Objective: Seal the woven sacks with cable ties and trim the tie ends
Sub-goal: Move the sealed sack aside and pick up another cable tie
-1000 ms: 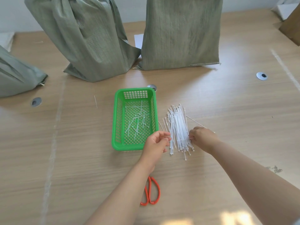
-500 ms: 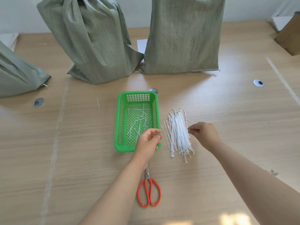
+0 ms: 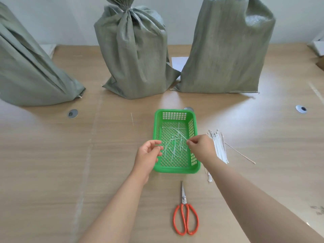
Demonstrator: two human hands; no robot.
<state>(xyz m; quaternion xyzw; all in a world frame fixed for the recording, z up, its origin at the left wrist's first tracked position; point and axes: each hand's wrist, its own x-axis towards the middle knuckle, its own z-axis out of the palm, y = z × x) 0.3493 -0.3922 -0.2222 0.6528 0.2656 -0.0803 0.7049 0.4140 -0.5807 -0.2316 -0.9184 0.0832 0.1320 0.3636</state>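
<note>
Green basket (image 3: 175, 171) lies between left hand (image 3: 149, 153), fingers loosely curled and empty, and right hand (image 3: 201, 148), fingers pinched, contents unclear.

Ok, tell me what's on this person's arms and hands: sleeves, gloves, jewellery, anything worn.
Nothing worn shows. The left hand and right hand are bare, with no gloves or rings. The left forearm and right forearm are uncovered right to the frame's bottom edge, with no sleeve, watch, bracelet or marking in view.
</note>
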